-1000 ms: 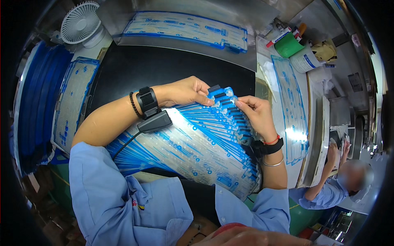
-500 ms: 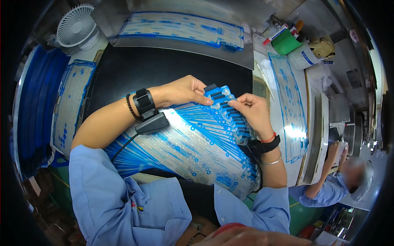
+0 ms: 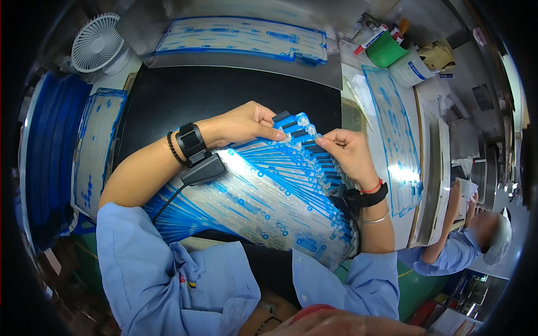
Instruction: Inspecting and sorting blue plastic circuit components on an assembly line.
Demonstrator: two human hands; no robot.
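Observation:
A fanned stack of clear plastic pouches (image 3: 263, 196) with blue tubing inside lies across a black mat (image 3: 185, 95) in front of me. My left hand (image 3: 246, 122) rests on the top end of the stack, fingertips pinching a pouch near its blue and black end pieces (image 3: 297, 127). My right hand (image 3: 347, 154) grips the same top edge from the right, thumb and fingers closed on a pouch. A black watch, a bead bracelet and a clipped black cable sit on my left wrist; a black band and red cord are on my right.
More pouches lie on a tray at the back (image 3: 246, 39), at the left (image 3: 92, 145) and at the right (image 3: 395, 129). A white fan (image 3: 98, 42) stands back left, a green tape roll (image 3: 386, 50) back right. Another person in blue (image 3: 459, 241) works at the right.
Both hands have stayed at the top of the stack, shifting slightly as the fingers work along the pouch ends. The stack itself has barely moved.

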